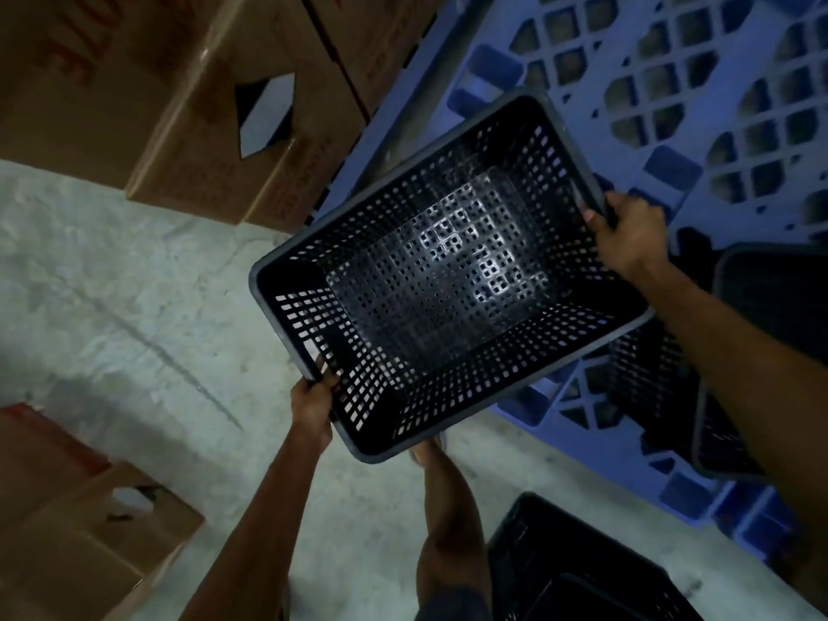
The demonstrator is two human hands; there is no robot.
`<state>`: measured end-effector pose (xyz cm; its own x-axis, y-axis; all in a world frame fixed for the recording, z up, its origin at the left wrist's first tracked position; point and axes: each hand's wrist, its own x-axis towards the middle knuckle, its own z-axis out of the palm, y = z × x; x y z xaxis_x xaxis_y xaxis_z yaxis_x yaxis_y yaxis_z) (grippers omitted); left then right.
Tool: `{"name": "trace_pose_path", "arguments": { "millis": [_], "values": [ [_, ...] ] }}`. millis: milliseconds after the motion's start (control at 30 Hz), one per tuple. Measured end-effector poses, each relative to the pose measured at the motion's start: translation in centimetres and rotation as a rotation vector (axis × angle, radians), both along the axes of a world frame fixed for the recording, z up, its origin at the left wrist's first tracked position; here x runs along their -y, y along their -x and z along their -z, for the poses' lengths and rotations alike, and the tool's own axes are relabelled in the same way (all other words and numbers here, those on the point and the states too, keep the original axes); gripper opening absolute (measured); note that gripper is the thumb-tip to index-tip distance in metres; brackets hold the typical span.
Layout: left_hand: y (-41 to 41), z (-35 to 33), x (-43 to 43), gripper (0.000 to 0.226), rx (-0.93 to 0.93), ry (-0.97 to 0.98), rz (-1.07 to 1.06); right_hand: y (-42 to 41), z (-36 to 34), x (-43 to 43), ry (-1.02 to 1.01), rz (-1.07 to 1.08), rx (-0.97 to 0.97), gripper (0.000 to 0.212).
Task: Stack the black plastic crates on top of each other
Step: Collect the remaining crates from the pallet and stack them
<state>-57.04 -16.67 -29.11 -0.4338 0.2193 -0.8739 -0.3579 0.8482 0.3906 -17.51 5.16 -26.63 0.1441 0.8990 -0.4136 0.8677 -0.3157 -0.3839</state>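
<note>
Three black crates (pixel 448 271), one blue pallet (pixel 672 170), four-plus cardboard boxes (pixel 201 127).

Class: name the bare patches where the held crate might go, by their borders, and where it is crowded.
Bare concrete floor lies between the upper cardboard boxes and the lower-left box. The blue pallet is bare beyond the right hand. Crowded: lower right, with black crates on the pallet and a further crate on the floor.

Head camera looks steeply down, close over the held crate (pixel 441 271) and floor (pixel 134 280).
</note>
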Motion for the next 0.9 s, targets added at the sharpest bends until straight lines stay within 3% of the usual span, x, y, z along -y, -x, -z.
{"name": "trace_pose_path", "arguments": {
  "millis": [167, 400, 600, 767, 900],
  "values": [
    [1.5, -8.0, 1.7, 0.04, 0.035, -0.103, 0.084, 0.0, -11.1, 4.8, -0.079, 0.044, 0.011, 0.033],
    [3.3, -24.0, 5.8, 0.041, 0.141, -0.316, 0.234, 2.4, -35.5, 16.2, -0.261, 0.239, 0.07, 0.028],
    [4.8, -38.9, 8.0, 0.024, 0.197, -0.605, 0.343, 4.8, -57.0, 30.3, -0.609, 0.397, 0.122, 0.027],
    [3.3, -53.7, 8.3, 0.035, 0.242, -0.899, 0.456, 4.9, -73.3, 42.4, -0.951, 0.509, 0.138, 0.018],
    [1.2, -65.2, 8.4, 0.036, 0.197, -1.081, 0.567, 4.1, -82.2, 49.9, -1.116, 0.632, 0.194, 0.021]
  ]
}}
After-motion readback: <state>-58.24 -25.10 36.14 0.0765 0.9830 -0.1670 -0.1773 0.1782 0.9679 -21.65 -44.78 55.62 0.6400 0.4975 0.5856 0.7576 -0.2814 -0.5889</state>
